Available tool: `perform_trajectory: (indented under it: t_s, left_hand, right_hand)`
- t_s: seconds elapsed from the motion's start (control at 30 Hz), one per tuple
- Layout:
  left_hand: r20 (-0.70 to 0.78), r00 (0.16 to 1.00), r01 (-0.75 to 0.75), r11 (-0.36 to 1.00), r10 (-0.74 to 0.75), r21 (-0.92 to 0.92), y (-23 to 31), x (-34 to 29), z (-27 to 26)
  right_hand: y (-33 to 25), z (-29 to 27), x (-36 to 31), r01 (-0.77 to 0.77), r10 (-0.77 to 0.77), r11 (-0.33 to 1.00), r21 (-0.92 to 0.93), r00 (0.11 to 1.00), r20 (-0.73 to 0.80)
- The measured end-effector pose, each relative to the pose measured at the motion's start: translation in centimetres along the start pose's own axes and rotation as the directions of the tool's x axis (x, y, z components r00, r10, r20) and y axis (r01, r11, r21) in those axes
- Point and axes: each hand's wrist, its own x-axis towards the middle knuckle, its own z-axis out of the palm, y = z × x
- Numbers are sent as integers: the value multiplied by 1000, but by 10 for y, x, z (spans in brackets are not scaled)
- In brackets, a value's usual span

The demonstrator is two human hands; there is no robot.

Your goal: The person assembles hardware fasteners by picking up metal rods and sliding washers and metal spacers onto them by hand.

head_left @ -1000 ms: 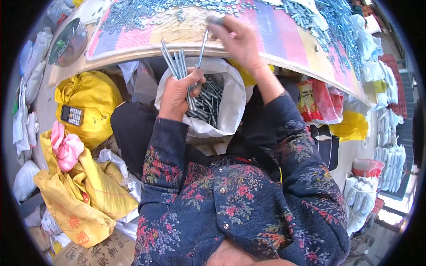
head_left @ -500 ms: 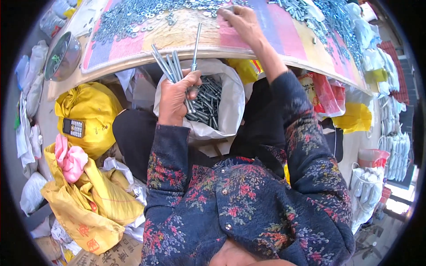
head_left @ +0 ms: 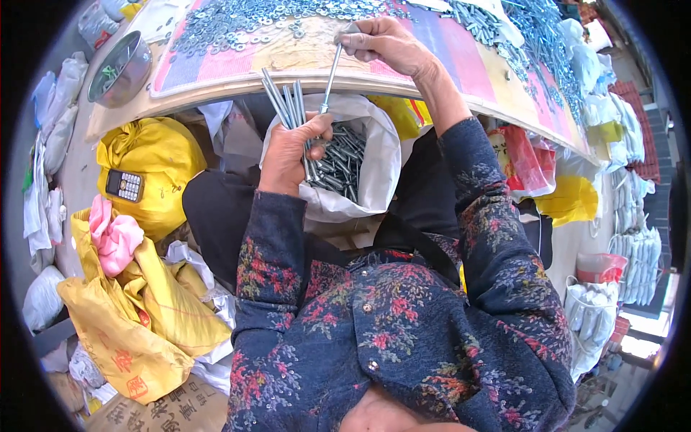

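Observation:
My left hand is closed round a bunch of long silver bolts, their shanks pointing up and away. One bolt stands apart from the bunch, held near its lower end by thumb and forefinger. At that bolt's upper tip my right hand pinches a small grey metal piece, seemingly a washer, partly hidden by the fingers. Just below my left hand, a white sack between my knees holds many bolt assemblies. Loose washers lie spread over the striped table cover ahead.
The table edge runs just beyond the sack. Heaped bolts and small hardware cover its right side. A metal bowl stands at left. A phone rests on a yellow bag; more bags lie around on both sides.
My right hand has come from the washers toward me, down to the tip of the separate bolt. That bolt now leans further to the right; the left hand keeps its hold.

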Motion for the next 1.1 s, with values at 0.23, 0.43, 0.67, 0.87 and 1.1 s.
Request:
perform_trajectory:
  t_s: [0.23, 0.43, 0.67, 0.87, 1.1]
  left_hand:
    - [-58, 995, -83, 988, 75, -133, 7, 7, -20]
    - [-189, 944, -269, 962, 272, 42, 8, 1, -9]
    - [-397, 860, -407, 900, 320, -157, 25, 21, -46]
    - [-243, 900, -346, 932, 362, 107, 15, -3, -3]
    - [-344, 874, -389, 919, 343, -71, 30, 8, -40]
  right_hand:
    - [-9, 67, -15, -48, 59, 997, -64, 980, 192]
    - [-14, 101, -13, -172, 239, 664, 728, 971, 11]
    - [-58, 122, -53, -8, -15, 758, 652, 999, 31]
    - [-28, 108, -28, -131, 198, 867, 480, 976, -92]
    - [-76, 130, -70, 223, -181, 967, 127, 943, -278]
